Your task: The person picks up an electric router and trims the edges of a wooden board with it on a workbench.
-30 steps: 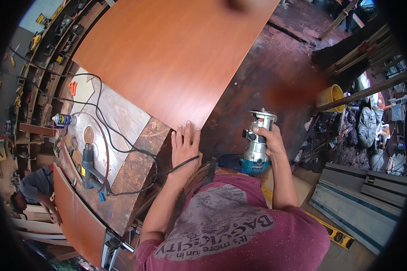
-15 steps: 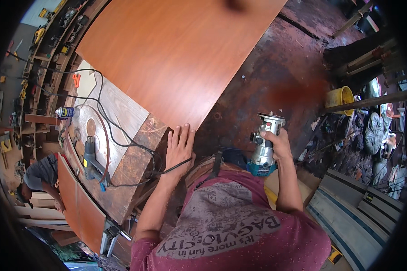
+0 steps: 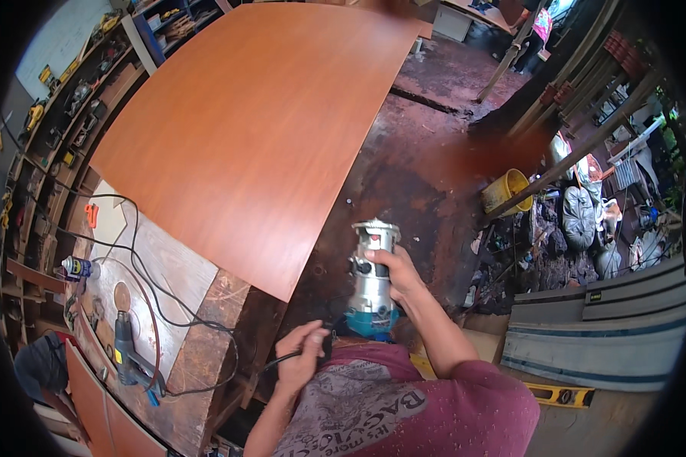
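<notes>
My right hand (image 3: 401, 276) is wrapped round the silver body of a trim router (image 3: 372, 283). Its round base plate faces up and its teal motor end points down toward my shirt. Close to that lower end, my left hand (image 3: 300, 358) is closed on the black power cord (image 3: 280, 359), fingers curled. Just beyond my hands lies a large orange-brown wood-grain panel (image 3: 244, 137); its near corner points toward me and neither hand touches it.
Left on the worn workbench (image 3: 219, 324) lie a heat gun (image 3: 127, 350), a spray can (image 3: 80, 266) and orange-handled scissors (image 3: 91, 215). A bent-over person (image 3: 42, 365) is beside another panel. Right: a yellow bucket (image 3: 508, 192), stacked grey boards (image 3: 594, 335) and a spirit level (image 3: 560, 395).
My left hand has left the panel's corner and moved back toward me, now gripping the cord. The router has come left, nearer my body. The view has tilted up.
</notes>
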### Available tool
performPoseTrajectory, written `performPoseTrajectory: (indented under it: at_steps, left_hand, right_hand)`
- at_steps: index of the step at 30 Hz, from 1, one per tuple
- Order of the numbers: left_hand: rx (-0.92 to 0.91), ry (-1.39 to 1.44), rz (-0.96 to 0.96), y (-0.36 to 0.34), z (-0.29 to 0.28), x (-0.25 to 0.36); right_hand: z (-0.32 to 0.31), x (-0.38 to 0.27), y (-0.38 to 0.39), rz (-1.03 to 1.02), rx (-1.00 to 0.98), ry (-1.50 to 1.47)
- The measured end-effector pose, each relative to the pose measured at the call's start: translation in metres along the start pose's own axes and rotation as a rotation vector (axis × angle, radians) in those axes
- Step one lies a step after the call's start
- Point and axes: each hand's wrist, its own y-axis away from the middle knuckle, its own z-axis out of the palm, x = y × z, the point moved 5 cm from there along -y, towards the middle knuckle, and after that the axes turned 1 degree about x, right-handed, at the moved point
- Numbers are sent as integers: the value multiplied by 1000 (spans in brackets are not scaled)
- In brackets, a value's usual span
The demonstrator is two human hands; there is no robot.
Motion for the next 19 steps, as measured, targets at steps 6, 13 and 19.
performPoseTrajectory:
  at_steps: [6, 13, 19]
  left_hand:
    - [108, -4, 249, 9, -26, 34]
    - [277, -225, 400, 71, -95, 73]
    - [503, -209, 523, 132, -155, 44]
  right_hand:
    - [114, 11, 22, -93, -135, -123]
    - [200, 68, 50, -137, -68, -3]
    - [271, 124, 67, 17, -227, -42]
